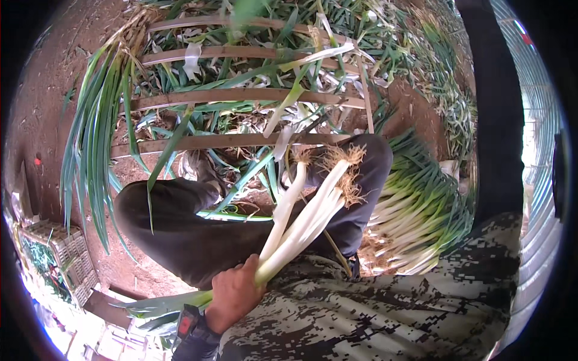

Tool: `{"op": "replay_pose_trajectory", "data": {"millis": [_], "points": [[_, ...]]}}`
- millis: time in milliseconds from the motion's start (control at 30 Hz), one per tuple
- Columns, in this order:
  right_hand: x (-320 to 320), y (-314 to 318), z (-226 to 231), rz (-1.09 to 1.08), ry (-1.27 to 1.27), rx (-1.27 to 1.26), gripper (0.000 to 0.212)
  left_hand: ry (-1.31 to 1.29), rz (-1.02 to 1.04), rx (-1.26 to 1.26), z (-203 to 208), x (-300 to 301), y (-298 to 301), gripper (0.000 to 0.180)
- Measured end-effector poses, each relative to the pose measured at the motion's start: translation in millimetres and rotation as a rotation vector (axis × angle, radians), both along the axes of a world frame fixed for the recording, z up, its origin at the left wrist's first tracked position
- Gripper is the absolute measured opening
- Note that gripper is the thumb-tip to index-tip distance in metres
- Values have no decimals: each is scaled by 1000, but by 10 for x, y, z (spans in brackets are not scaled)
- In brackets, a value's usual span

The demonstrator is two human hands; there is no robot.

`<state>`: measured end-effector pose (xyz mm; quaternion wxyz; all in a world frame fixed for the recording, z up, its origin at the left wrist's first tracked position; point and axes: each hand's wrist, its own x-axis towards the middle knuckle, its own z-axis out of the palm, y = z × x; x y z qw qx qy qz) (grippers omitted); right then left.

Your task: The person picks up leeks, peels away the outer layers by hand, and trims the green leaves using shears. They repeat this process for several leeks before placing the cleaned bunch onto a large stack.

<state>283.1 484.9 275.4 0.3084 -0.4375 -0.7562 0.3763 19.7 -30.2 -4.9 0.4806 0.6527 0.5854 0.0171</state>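
My left hand (238, 295), with a dark watch on its wrist, is closed round a few large green onions (307, 225). Their thick white stalks point up and to the right over my lap, ending in shaggy brown roots. The green leaves trail behind the hand toward the lower left. My right hand is not in view. Beyond my knees stands a low rack of wooden slats (241, 96), with loose stalks and leaf scraps on and under it. A bunch of long green onion leaves (90, 138) hangs over its left end.
Beside my right knee lies a tidy pile of green onions (415, 204), roots toward me. A plastic crate (72, 259) stands at the lower left on bare soil. Leaf trimmings (415, 66) cover the ground at the far side. A dark upright strip (497, 108) rises at the right.
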Motion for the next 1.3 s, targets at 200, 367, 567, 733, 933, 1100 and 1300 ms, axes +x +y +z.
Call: {"op": "replay_pose_trajectory", "data": {"millis": [200, 367, 567, 733, 933, 1100, 1300], "points": [[-324, -1663, -2466, 673, -723, -352, 58, 50, 2, -64, -30, -49, 2, 47], [-193, -2638, -3136, 854, -741, -544, 58, 38, -102, -9, -30, 7, 0, 49], [-147, -2644, -3076, 805, -549, -673, 28, 78, -63, 47, 24, 38, -102, 55], [148, -2072, -3039, 294, -357, -469, 23, 31, -42, 67, 36, 35, -106, 56], [517, -1661, -2110, -98, -794, 594, 65, -386, 165, -288, -187, -217, 18, 44], [832, -2521, -2162, 47, -476, -85, 45, -551, 397, -518, -336, -358, 88, 39], [954, -3631, -2735, -163, -106, -522, 47, -727, 488, -682, -443, -502, 196, 37]]}}
